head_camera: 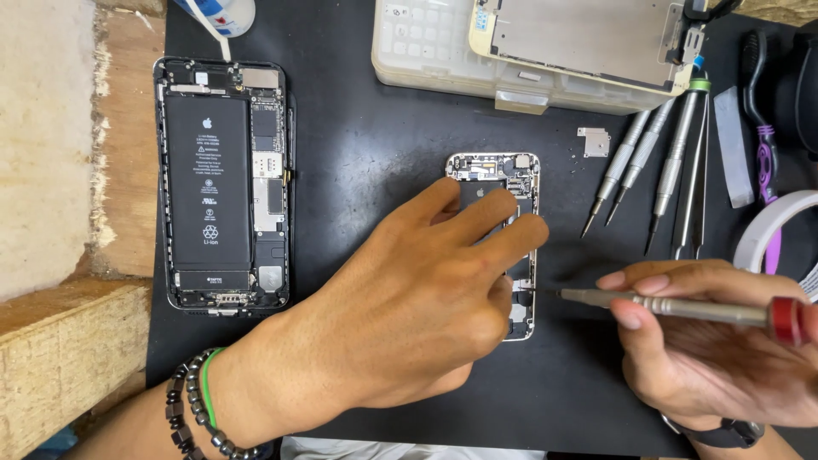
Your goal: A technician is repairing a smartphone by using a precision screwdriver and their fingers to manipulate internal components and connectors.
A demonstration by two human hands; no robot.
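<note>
A black rectangular battery label (209,170) with small white print and symbols runs down the opened phone at the left of the mat. A second black label (480,196) shows on the smaller phone's battery, mostly hidden. A detached screen panel (588,38) lies back-up, metal-grey with a pale frame, on the plastic case at top

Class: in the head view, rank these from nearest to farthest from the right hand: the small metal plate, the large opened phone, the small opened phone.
From the right hand:
1. Small opened phone, just left of its screwdriver tip.
2. Small metal plate, farther up the mat.
3. Large opened phone, far left.
</note>
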